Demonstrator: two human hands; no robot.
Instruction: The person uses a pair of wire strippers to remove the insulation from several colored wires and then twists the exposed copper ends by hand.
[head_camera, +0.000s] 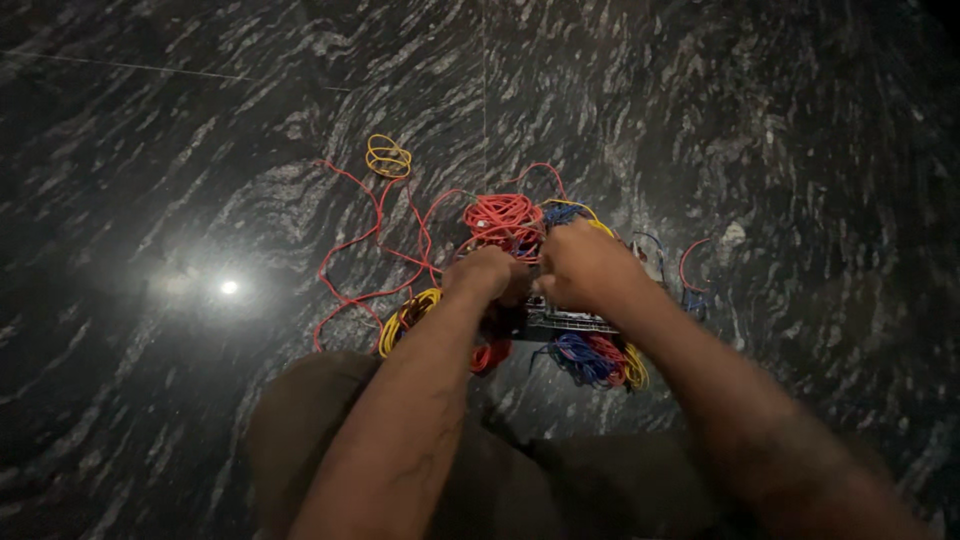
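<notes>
While you crouch over the dark stone floor (150, 120), your left hand (487, 274) and right hand (588, 262) close together on the red wire bundle (502, 220), gripping it above a small board (565, 320). Coloured coils (595, 358) lie close by for easy reach; farther off sits a yellow coil (388, 157).

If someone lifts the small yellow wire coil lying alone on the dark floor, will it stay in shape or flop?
The yellow wire coil is thin and loosely looped, so it would probably sag and partly unwind. It looks light. A red wire runs close beside it, so the two may drag together.
</notes>
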